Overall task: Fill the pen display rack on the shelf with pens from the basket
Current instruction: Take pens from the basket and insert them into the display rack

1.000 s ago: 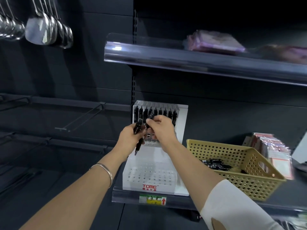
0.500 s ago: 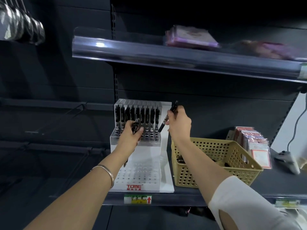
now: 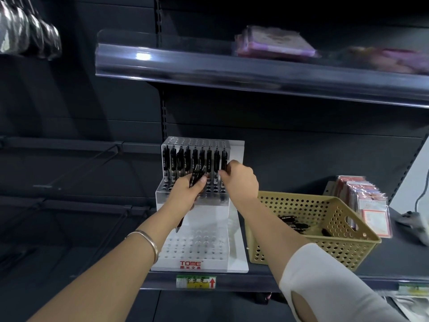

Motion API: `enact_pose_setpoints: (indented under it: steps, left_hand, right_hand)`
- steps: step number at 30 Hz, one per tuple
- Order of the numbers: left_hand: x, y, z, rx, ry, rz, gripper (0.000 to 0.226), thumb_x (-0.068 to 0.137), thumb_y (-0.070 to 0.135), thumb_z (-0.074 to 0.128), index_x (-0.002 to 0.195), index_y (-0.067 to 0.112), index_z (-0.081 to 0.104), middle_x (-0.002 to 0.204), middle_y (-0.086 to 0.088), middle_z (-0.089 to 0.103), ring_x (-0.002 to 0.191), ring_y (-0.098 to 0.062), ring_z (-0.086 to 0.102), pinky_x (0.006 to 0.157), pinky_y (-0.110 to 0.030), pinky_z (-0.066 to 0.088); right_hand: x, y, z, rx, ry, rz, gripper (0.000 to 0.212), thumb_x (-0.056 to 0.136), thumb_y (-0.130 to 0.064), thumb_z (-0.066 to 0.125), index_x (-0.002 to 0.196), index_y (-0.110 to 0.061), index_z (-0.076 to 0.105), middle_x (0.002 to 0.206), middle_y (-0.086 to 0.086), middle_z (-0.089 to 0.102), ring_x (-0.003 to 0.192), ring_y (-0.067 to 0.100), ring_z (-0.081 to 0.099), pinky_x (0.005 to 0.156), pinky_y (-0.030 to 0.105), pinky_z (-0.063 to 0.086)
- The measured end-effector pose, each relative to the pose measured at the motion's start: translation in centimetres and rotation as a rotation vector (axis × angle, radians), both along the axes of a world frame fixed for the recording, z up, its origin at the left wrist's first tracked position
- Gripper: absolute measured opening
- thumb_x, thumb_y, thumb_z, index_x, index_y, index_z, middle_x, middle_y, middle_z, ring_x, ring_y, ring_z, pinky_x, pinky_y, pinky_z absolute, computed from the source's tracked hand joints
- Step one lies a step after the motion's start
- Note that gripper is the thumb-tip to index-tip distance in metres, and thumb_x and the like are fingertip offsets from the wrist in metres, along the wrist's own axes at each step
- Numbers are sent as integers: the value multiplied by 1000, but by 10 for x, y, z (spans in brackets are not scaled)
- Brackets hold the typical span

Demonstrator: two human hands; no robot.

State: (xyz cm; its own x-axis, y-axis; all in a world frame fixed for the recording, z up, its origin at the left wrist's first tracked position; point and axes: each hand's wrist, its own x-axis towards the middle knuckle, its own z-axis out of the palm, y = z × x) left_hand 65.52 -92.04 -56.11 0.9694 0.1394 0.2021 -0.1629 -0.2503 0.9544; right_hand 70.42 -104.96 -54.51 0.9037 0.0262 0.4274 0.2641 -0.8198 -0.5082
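Head view: the white pen display rack stands at the left end of the shelf, its base at the front edge above a yellow price label. A row of black pens stands upright in the top tier; the lower tiers show open holes. The left hand (a thin bangle on its wrist) is curled round a bundle of black pens in front of the middle tier. The right hand pinches the rightmost pen of the top row between its fingertips. Just right of the rack, the tan perforated basket sits on the shelf with loose pens on its bottom. Packets lean near the shelf's back right corner.
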Motion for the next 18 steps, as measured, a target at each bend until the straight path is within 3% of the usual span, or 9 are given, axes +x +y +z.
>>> enact_pose_setpoints:
  steps: [4,10,15,18]
  left_hand:
    - [0,0,-1,-13,-2,-6,13,97,27,47,97,17,55,58,-2,34,52,-15,30,48,-27,27]
    - [2,-3,-4,-13,18,12,23,95,25,50,74,16,49,59,-4,40,48,-16,37,48,-25,35]
    - [2,0,-6,1,19,5,23,95,22,50,75,13,51,63,-4,49,50,-16,44,47,-18,39]
    - [0,-2,-5,-114,25,-28,20,96,23,49,86,7,54,63,-5,50,51,-15,48,45,-20,41]
  right_hand:
    - [3,0,-3,-4,15,-46,24,94,-29,51,85,-6,50,74,8,53,67,29,51,59,30,41]
    - [3,8,-6,35,6,-74,20,94,-24,48,84,-9,39,73,6,48,66,28,49,58,30,39]
    - [-1,4,-4,47,14,-36,21,94,-31,50,95,-11,45,83,4,52,71,27,53,61,30,41]
    - [-12,-1,0,111,-117,-28,26,95,-37,48,104,-13,53,95,-1,56,78,21,58,65,30,45]
